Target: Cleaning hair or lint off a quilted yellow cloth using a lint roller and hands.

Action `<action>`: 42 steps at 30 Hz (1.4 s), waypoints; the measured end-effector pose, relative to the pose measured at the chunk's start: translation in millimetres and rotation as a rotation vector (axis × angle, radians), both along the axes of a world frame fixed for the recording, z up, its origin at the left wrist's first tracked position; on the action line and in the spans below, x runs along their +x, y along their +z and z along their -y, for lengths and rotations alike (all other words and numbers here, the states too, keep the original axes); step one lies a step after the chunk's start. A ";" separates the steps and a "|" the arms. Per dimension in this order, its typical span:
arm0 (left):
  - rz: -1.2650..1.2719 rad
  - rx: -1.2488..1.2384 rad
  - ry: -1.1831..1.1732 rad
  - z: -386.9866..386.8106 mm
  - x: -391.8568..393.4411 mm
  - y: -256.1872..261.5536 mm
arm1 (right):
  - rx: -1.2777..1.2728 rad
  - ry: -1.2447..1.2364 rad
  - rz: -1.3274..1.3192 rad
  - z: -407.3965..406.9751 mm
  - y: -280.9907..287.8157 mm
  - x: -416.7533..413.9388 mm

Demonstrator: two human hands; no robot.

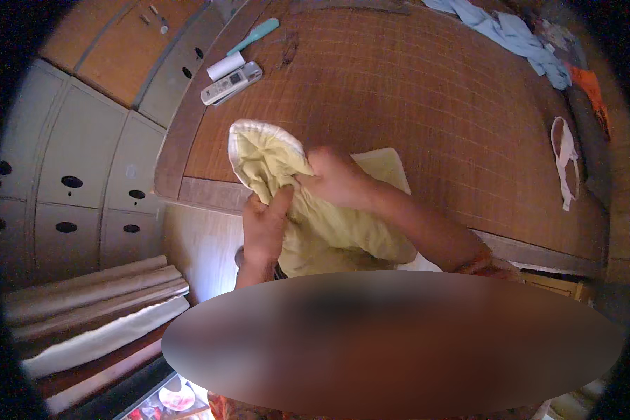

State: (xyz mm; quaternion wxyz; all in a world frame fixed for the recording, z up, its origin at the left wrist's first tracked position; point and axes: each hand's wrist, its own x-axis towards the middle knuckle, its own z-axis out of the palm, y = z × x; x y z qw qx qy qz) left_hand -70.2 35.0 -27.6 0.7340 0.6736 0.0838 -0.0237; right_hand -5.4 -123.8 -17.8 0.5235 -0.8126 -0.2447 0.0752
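Note:
A yellow cloth item with a white edge band (341, 223) is bunched between my two hands, above the near edge of a bed-like surface with a brown woven mat. My left hand (265, 226) grips its lower left side, the thumb pressed into the folds. My right hand (333, 176) pinches the cloth near the white band, to the right of my left hand. The banded end stands up and spreads at the upper left. Another part of the cloth lies on the mat behind my right forearm. A blurred patch hides the cloth's lowest part.
On the brown mat (451, 131) lie a remote control (223, 90), a white roll (226, 66), a turquoise-handled object (254, 35), a light blue garment (504, 37) and a pale strap (564, 157). Cabinets (89, 131) stand left, above folded or rolled textiles (105, 310).

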 end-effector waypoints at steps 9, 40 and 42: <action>-0.070 0.050 -0.019 -0.9 0.6 7.7 | -0.030 -0.020 0.023 -0.8 -9.8 -1.5; -0.102 -0.098 0.017 -3.6 7.7 -13.3 | -0.155 0.060 -0.084 2.9 -2.4 2.5; -0.076 -0.112 0.017 -2.8 7.4 -14.6 | -0.261 0.068 -0.055 2.8 -1.7 2.6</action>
